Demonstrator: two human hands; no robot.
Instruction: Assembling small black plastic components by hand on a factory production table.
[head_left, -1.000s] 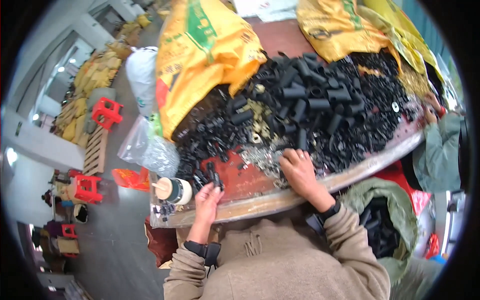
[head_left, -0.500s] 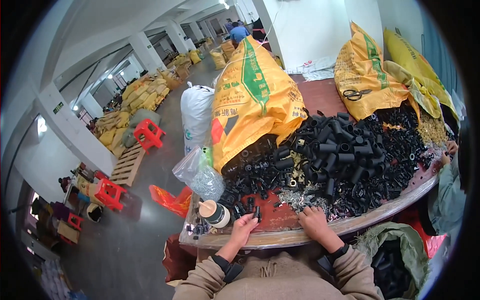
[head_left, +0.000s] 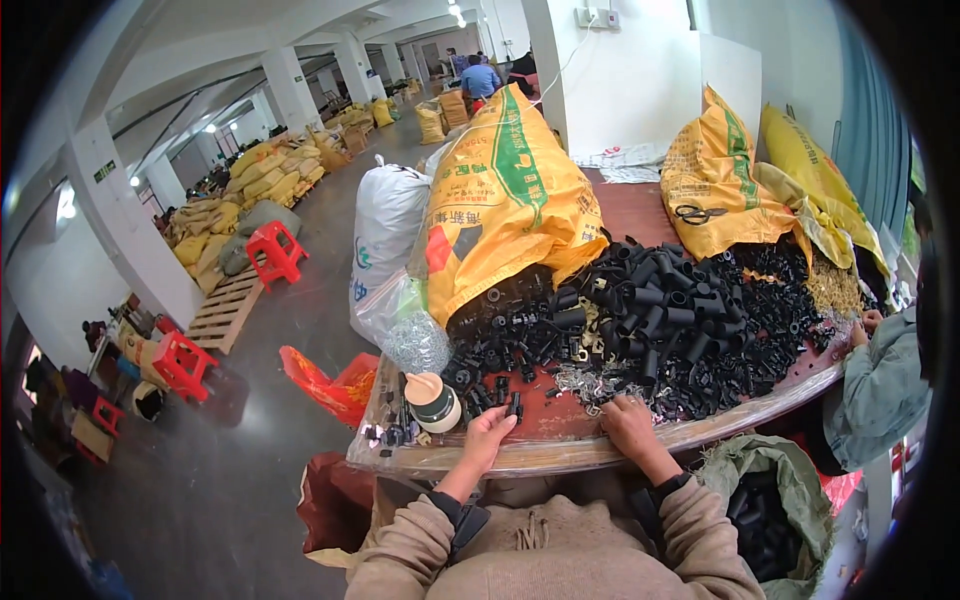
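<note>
My left hand (head_left: 486, 440) is closed at the near edge of the red-topped table (head_left: 548, 425), pinching a small black plastic fitting (head_left: 515, 405) upright between thumb and fingers. To its right, my right hand (head_left: 634, 430) has its fingers bent down and drawn together at the near side of a heap of small silver metal pieces (head_left: 588, 384). Whatever those fingertips hold is hidden. Beyond both hands spreads a pile of short black tubes (head_left: 665, 300), with small black plastic parts (head_left: 500, 335) to its left.
Left of my left hand stands a lidded cup (head_left: 433, 403), near a clear bag of small silver pieces (head_left: 417, 342). Large yellow sacks (head_left: 515, 190) lean at the back. A co-worker's sleeve (head_left: 885, 375) shows at right, above an open sack of black tubes (head_left: 765, 525).
My right hand has moved slightly farther in, closer to the silver pieces, and its fingers have drawn together. The left hand still holds the black fitting. The whole view has shifted slightly.
</note>
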